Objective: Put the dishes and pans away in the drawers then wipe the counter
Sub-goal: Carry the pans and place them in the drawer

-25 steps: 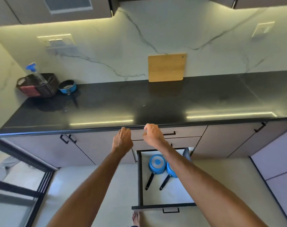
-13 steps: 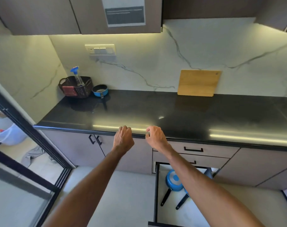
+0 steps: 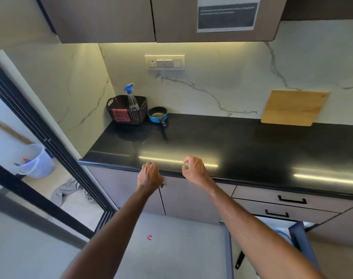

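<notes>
A: Hands?

B: Both out in front, over the front edge of the worktop point(image 3: 252, 146). Left hand point(image 3: 150, 175) seen from the back, fingers point(image 3: 151, 164) curled under in a loose fist, nothing visible in it. Right hand point(image 3: 195, 170) is half spread, fingers point(image 3: 188, 159) bent like a claw, holding nothing and not touching the surface as far as I can tell.

A: Pans?

B: One small blue pan point(image 3: 157, 114) on the worktop, far left corner, upright, its handle pointing toward the camera. It's just beside a dark basket point(image 3: 127, 109), on the basket's right. Well apart from both hands.

A: What's in the basket?

B: A spray bottle point(image 3: 131, 97) with a blue trigger, standing up. A red cloth point(image 3: 120, 115) hangs over the front rim.

A: Drawers?

B: Bottom drawer point(image 3: 300, 236) is pulled out at lower right, mostly behind the right forearm. A sliver of another blue pan point(image 3: 283, 235) shows inside, plus a black handle point(image 3: 239, 259). The two drawers above point(image 3: 292, 199) are closed.

A: Anything else?

B: A wooden cutting board point(image 3: 294, 107) leans on the wall at the back right of the worktop. A bucket point(image 3: 36, 162) sits beyond the glass door on the left.
</notes>
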### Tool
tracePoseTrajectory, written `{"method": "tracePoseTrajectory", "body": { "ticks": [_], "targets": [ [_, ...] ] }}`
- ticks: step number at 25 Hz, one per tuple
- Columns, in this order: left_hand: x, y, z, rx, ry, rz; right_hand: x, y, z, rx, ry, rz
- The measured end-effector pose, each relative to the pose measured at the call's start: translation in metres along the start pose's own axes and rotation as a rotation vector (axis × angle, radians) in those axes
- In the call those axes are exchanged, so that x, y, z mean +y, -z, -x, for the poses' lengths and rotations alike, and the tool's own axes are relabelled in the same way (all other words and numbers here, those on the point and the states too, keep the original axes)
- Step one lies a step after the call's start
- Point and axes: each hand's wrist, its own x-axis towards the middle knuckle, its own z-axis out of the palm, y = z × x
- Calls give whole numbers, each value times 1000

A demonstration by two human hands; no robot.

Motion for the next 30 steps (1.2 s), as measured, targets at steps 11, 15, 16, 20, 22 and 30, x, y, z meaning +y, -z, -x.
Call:
{"method": "tracePoseTrajectory", "body": {
  "ticks": [11,15,16,20,22,30],
  "targets": [
    [-63,-17,-144,-59,61,53,-31,-61,-157,-36,-78,-54],
    [-81,-34,-223,-141,72,61,-21,-79,-235,-74,-164,-123],
    [-84,-37,-243,-164,89,68,-20,-82,-255,-86,-198,-139],
    [-90,-48,-298,-228,79,78,-22,-97,-318,-122,-303,-196],
    [-97,-61,-323,-295,72,38,-26,-108,-345,-138,-349,-209],
    [-138,-123,-347,-764,-85,-283,-27,-154,-411,-181,-856,-890]
  ]
}}
